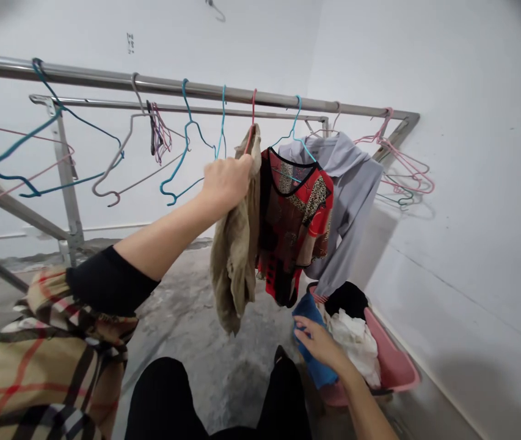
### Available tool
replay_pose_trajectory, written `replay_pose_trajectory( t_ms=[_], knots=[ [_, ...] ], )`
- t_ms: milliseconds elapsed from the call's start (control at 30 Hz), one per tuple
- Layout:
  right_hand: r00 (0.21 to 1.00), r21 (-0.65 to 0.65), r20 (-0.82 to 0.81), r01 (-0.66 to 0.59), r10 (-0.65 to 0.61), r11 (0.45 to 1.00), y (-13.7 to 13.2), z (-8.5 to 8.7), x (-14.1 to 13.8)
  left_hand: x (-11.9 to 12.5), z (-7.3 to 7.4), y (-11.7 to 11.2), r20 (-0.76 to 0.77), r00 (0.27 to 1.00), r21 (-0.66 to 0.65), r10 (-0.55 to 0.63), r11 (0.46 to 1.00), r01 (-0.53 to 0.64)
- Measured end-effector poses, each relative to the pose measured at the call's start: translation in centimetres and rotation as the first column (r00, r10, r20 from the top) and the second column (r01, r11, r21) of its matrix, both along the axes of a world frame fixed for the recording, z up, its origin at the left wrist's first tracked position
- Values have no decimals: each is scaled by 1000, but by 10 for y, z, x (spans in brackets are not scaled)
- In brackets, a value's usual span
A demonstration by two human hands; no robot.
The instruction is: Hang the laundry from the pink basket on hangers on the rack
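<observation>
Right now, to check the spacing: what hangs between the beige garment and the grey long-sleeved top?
A red patterned blouse hangs between the beige garment and the grey long-sleeved top, as the head view shows.

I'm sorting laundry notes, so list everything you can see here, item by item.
steel drying rack: one, silver, across the view before the white wall
plastic-coated hangers: several, teal, grey and pink, on the rack
khaki garment: one, hanging below a pink hanger
patterned blouse: one, red and black, on a hanger
long-sleeved shirt: one, grey, on a hanger at right
laundry basket: one, pink, lower right
blue cloth: one, at the basket
black cloth: one, in the basket
white cloth: one, in the basket
left hand: one, gripping the khaki garment
right hand: one, on the blue cloth
</observation>
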State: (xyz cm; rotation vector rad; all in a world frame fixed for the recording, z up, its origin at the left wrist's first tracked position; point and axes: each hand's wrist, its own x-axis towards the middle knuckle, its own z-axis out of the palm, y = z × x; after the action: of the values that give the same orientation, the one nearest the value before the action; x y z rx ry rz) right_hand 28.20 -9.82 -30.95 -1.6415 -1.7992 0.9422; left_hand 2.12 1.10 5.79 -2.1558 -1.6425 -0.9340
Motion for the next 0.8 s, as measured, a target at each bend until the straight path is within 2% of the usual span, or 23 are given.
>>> replay_pose_trajectory(
  t_ms=[100, 167, 267, 333, 433, 500, 533, 600, 633, 667, 700, 733, 767, 800],
  knots=[
    [1000, -9, -9, -5, 5, 1000, -1, 0, -6, 2, -18, -7, -159, 985, 71, 61, 996, -50],
    [1000, -2, -19, -10, 10, 1000, -2, 3, -10, 1, -30, -4, -227, 973, 37, 46, 999, -39],
    [998, 25, -53, -22, 23, 999, -3, 14, -16, -5, -49, 7, -187, 982, -137, 5, 990, -31],
    [992, 53, -125, -22, 28, 998, -5, 25, -22, -6, -64, 10, -120, 992, -266, -49, 964, 15],
    [962, 153, -271, 70, -26, 986, -8, 42, -41, 5, -88, -6, -64, 980, -405, -191, 902, 149],
    [943, 219, -330, 127, -48, 967, -11, 48, -57, 20, -102, -32, -6, 947, -480, -322, 832, 279],
    [939, 236, -342, 122, -35, 964, -13, 50, -66, 28, -108, -47, 40, 914, -520, -404, 773, 364],
    [939, 224, -342, 50, 30, 973, -16, 51, -79, 42, -114, -78, 287, 758, -558, -586, 541, 629],
    [940, 203, -334, 6, 63, 979, -17, 52, -82, 48, -115, -90, 357, 685, -552, -635, 448, 703],
    [942, 179, -327, -24, 83, 984, -18, 53, -82, 52, -114, -99, 412, 619, -545, -669, 363, 755],
    [942, 152, -325, -29, 78, 988, -18, 56, -79, 55, -112, -104, 440, 576, -542, -689, 309, 782],
    [942, 130, -333, -5, 48, 991, -19, 60, -71, 57, -109, -105, 452, 557, -541, -697, 282, 792],
    [937, 120, -349, 51, -6, 991, -19, 66, -59, 59, -106, -102, 456, 558, -540, -693, 282, 793],
    [926, 131, -370, 130, -74, 983, -19, 73, -43, 60, -103, -95, 461, 573, -532, -678, 306, 789]
  ],
)
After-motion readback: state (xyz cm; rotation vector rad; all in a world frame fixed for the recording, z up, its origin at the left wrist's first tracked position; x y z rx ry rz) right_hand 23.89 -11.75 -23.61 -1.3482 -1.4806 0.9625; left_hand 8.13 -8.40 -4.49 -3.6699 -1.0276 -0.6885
